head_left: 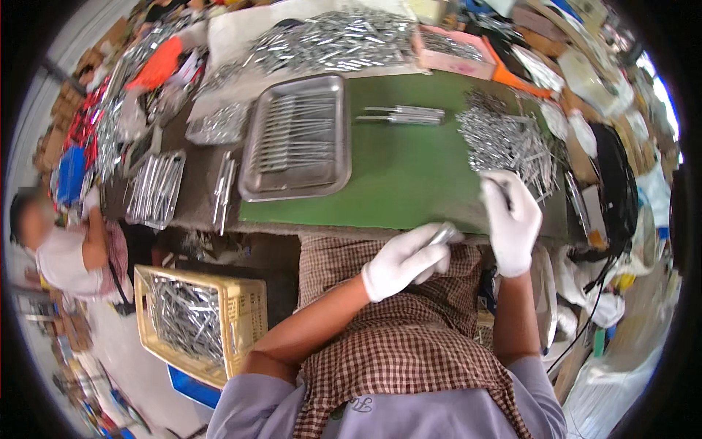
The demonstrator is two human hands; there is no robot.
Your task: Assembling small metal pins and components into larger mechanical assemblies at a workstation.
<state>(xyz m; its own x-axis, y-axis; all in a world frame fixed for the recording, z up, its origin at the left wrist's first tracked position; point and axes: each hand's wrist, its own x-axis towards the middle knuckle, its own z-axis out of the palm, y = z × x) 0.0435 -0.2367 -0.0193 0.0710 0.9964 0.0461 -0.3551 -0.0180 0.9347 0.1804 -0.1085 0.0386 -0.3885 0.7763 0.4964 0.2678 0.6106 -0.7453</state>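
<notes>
Well, green mat (406,183), metal heap (501,143), pale floor (128,351)

the left hand (406,262) and the right hand (512,219) are wearing plain white gloves (386,274). the small metal part (443,233) in the left hand is showing silver. the work mat (409,172) is displaying solid green. the metal tray (296,189) is presenting silver-grey, and the loose metal pieces (504,144) are shining silver. the apron (409,355) is carrying a brown-and-cream check; the shirt (431,422) is showing pale lavender. the crate (247,314) is presenting cream-yellow, the bin (191,386) beneath it is showing blue, and the open box (457,66) is displaying pink.
</notes>
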